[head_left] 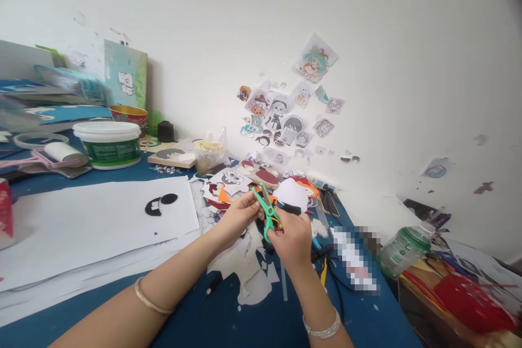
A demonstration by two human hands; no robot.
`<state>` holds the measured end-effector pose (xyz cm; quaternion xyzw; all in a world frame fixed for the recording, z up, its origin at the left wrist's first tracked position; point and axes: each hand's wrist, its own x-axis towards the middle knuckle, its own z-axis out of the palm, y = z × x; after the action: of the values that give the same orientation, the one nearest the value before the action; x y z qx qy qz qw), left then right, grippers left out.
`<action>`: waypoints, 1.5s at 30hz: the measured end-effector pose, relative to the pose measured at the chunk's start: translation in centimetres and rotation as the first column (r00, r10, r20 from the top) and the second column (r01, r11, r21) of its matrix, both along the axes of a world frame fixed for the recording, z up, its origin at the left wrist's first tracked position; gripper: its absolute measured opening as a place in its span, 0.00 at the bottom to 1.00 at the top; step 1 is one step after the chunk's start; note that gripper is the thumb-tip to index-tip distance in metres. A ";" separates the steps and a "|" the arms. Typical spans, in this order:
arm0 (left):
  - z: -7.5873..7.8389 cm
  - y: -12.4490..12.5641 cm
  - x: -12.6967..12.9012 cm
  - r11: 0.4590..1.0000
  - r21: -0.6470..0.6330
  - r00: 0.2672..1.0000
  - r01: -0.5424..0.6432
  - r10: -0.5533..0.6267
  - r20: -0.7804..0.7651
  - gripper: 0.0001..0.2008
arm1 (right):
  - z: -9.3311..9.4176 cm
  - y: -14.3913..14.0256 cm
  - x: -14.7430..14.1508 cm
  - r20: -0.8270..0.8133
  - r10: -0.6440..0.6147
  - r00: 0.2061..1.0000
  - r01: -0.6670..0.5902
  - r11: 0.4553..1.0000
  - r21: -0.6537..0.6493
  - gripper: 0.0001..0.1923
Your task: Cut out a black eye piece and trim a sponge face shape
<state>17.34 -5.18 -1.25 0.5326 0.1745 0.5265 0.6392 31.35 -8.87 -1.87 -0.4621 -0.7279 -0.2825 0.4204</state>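
Observation:
My right hand (290,239) grips small green scissors (266,211) whose blades point up and to the left. My left hand (237,214) is beside the blades with its fingertips pinched near them; whatever small piece it holds is too small to make out. Both hands work above a heap of cut paper scraps and cartoon cut-outs (248,182) on the blue table (228,318). Each wrist wears a bracelet.
Large white sheets (93,217) with black shapes lie at the left. A white tub (109,143), a pink roller (53,153) and stacked books stand behind them. Stickers (285,114) cover the wall. A green jar (403,250) and red items sit at the right; a pen (212,285) lies near my left forearm.

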 end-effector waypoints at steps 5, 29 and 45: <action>-0.3 0.3 -0.1 0.997 0.047 0.995 -0.058 0.062 -0.079 0.10 | 0.0 0.1 0.1 0.010 -0.013 1.000 0.013 1.000 -0.004 0.17; -0.3 0.7 -0.1 0.993 0.059 0.981 -0.104 0.112 -0.156 0.10 | -0.6 0.5 0.1 0.058 -0.118 0.991 0.121 0.991 -0.049 0.14; -0.6 0.2 0.4 0.975 0.134 0.862 -0.175 0.218 -0.457 0.08 | -0.8 0.7 0.5 -0.388 -0.052 0.920 -0.016 0.986 -0.168 0.17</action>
<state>17.73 -5.00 -1.89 0.6511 0.3538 0.4517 0.4969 31.82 -8.18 -2.71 -0.5497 -0.6464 -0.1260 0.5140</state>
